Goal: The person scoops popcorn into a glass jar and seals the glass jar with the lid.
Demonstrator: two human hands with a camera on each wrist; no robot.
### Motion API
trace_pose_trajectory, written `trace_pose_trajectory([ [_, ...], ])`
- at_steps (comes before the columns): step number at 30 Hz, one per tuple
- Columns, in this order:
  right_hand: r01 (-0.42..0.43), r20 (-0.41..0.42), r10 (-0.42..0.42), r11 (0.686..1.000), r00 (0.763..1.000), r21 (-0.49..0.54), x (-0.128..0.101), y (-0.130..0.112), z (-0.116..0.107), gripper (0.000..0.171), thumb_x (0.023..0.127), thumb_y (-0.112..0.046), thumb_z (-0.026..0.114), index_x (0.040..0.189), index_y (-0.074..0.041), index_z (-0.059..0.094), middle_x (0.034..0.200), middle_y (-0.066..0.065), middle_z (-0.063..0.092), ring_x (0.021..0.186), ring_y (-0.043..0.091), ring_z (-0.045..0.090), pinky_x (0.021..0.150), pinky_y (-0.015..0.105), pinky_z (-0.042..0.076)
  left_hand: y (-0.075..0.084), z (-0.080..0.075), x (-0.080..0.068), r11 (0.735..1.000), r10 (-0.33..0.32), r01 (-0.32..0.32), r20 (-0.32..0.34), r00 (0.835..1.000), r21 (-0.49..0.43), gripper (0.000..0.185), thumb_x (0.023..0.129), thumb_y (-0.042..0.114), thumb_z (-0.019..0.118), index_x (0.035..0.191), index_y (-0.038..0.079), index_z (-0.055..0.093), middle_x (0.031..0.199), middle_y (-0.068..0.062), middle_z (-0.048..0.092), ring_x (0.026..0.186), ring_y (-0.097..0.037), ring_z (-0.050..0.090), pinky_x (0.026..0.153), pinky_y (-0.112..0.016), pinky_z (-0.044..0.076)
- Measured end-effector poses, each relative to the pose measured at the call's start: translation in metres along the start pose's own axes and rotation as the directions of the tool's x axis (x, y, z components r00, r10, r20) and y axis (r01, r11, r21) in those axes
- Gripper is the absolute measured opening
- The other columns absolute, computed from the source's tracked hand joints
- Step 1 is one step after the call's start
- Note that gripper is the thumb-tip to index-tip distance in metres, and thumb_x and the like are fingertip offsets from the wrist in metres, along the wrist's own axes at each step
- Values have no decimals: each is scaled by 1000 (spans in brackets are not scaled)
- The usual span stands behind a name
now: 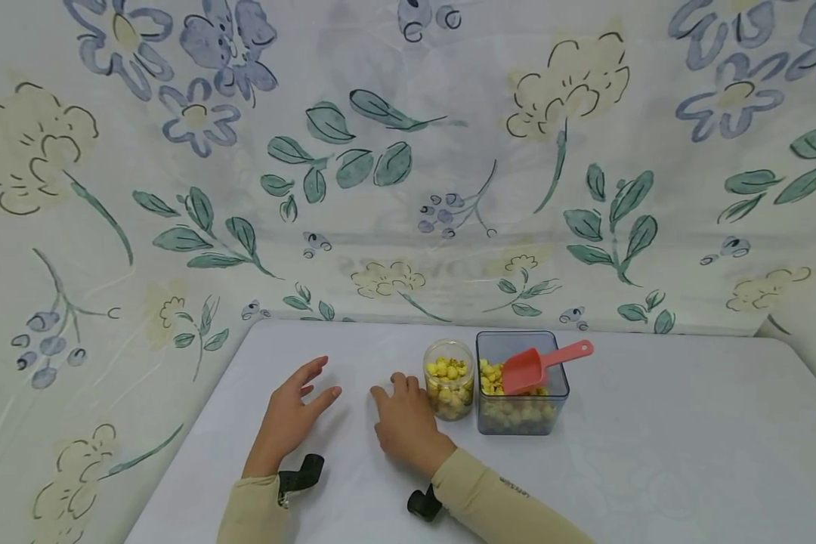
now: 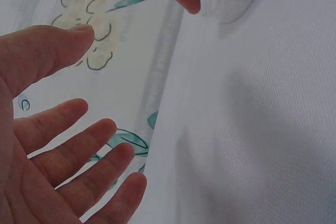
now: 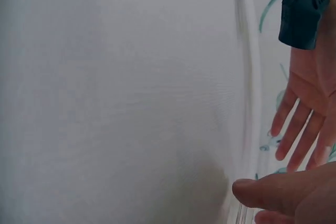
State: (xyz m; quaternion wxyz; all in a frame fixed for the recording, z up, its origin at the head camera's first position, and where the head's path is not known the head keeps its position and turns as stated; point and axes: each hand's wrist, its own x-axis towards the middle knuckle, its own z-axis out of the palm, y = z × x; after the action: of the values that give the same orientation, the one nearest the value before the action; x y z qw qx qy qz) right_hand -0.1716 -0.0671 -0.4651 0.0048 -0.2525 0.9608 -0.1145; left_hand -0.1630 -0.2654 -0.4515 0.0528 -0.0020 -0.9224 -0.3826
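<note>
The right hand [image 1: 403, 423] lies flat on the white bench [image 1: 653, 453], fingers loose and a little spread, holding nothing. Its fingertips sit just beside the small round jar [image 1: 449, 388], and I cannot tell if they touch it. The left hand [image 1: 291, 415] is off to the side, also open with its fingers spread, and it holds nothing. In the left wrist view, its fingers [image 2: 79, 150] are plainly apart over the bench edge.

The small round jar is see-through and nearly full of little yellow puffed bits. It has no lid on. It stands upright, touching or almost touching the square tub [image 1: 522, 384] on its far side from the hand. The tub holds more of the same yellow bits, and a pink scoop [image 1: 537, 366] rests in it with its handle sticking out over the rim.

The jar looks light, since the bits inside seem airy. Its wall looks hard and smooth, so it may be a bit slippery. It is open on top, so tipping it would probably spill the bits. A good place to hold it would be round the middle of its side, with thumb on one side and fingers on the other, keeping it straight up.

The scoop looks like light, stiff plastic, best held by its handle.
</note>
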Motion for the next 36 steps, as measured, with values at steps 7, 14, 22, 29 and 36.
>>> trace_pose_trajectory([
  [7, 3, -23, -2, 998, 1000, 58, -6, -2, -7, 58, 89, -35, 75, 142, -17, 57, 140, 14, 49, 121, 30, 48, 96, 38, 49, -1, 0, 0, 1000, -5, 5, 4, 1000, 5, 60, 96, 23, 71, 147, 3, 48, 148, -19, 50, 137, -39, 45, 108, -53, 43],
  [14, 40, -77, -29, 990, 997, 138, -17, -4, -27, 65, 92, -38, 71, 149, -17, 48, 143, 16, 47, 127, 31, 46, 96, 38, 52, -4, 0, 0, 1000, -15, 15, -2, 1000, -4, 59, 96, 23, 70, 147, 3, 47, 148, -20, 50, 137, -39, 45, 108, -54, 42],
  [22, 100, -178, -63, 973, 982, 210, -28, -1, -45, 68, 93, -36, 72, 152, -20, 44, 143, 17, 45, 127, 31, 45, 86, 40, 56, -5, 4, 1, 999, -5, 5, 1, 1000, -35, 58, 96, 23, 70, 146, 3, 48, 147, -20, 51, 137, -39, 45, 108, -54, 42],
  [29, 123, -218, -43, 922, 975, 367, -37, 4, -63, 67, 92, -32, 73, 152, -23, 43, 146, 17, 41, 131, 31, 43, 87, 41, 57, 4, 14, 3, 999, 2, 0, 34, 999, -49, 59, 96, 22, 70, 147, 3, 48, 147, -20, 50, 137, -39, 46, 108, -54, 42],
  [36, 211, -365, -38, 871, 930, 445, -39, 14, -73, 66, 90, -27, 76, 148, -19, 47, 143, 18, 43, 126, 31, 46, 92, 46, 53, 15, 28, 7, 998, 29, -26, 64, 998, -54, 58, 96, 19, 70, 147, 4, 48, 150, -17, 49, 137, -37, 46, 108, -53, 42],
])
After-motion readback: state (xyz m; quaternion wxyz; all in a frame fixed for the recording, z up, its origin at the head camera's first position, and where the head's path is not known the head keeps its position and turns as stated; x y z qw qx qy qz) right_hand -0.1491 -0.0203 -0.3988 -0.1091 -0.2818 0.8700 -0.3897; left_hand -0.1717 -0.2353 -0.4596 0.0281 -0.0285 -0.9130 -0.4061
